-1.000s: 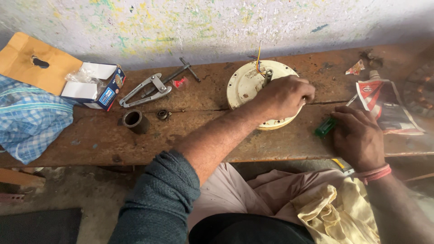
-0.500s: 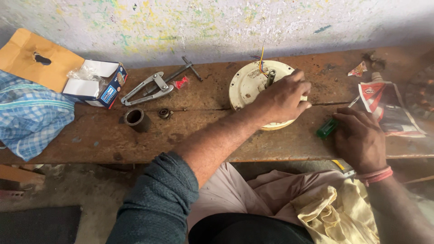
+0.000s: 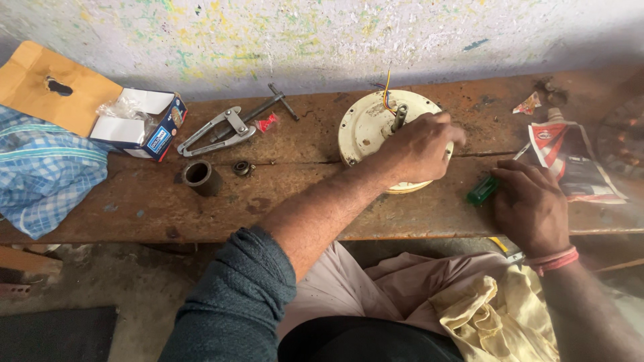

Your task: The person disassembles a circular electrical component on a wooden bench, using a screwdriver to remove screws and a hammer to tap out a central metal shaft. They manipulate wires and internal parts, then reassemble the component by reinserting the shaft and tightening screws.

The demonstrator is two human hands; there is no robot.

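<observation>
Two hands at work over a worn wooden bench (image 3: 282, 201). Left hand (image 3: 419, 147) spread loosely on the cream round motor cover (image 3: 365, 127), fingers curled over its right rim, near the bench's back edge, right of middle. Steel shaft (image 3: 399, 115) upright at the cover's centre, coloured wires (image 3: 387, 94) rising just beside it. Right hand (image 3: 530, 204) palm down near the front edge, toward the right end, fingers bent on a green-handled tool (image 3: 481, 190), probably a screwdriver, mostly hidden. Toward the left: metal puller (image 3: 221, 129), short dark sleeve (image 3: 200, 177), small bearing (image 3: 241, 167). At the left end, an open cardboard box (image 3: 141, 124) and blue checked cloth (image 3: 47, 174). Crumpled printed packet (image 3: 570, 161) at the right end.
</observation>
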